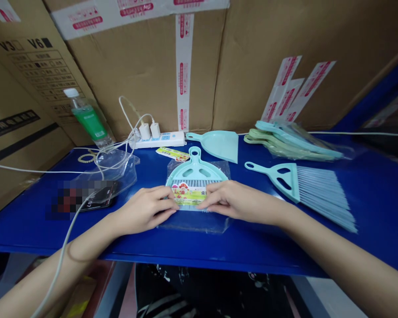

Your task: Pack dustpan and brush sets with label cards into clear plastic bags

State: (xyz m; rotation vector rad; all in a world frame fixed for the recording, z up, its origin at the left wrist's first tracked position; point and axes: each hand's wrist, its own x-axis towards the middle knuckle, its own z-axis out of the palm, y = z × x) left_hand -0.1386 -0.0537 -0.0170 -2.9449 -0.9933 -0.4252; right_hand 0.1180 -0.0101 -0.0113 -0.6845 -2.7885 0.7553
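Note:
In front of me a light-blue dustpan (195,167) lies with a small brush set in it, its grey-blue bristles showing. Clear plastic film (199,224) spreads beneath and around the set. Across the bristles sits a printed label card (189,194) with a mushroom-house picture. My left hand (145,210) has its fingers closed at the card's left edge. At the right edge, my right hand (234,201) pinches the card between thumb and fingers. The fingers hide both ends of the card and part of the dustpan's lower rim.
Behind lie another label card (173,153), a loose dustpan (220,145) and a power strip (164,140). A loose brush (318,187) and bagged sets (294,143) are at right. At left are a bottle (89,119), phone (101,196) and white cables; one crosses my left forearm.

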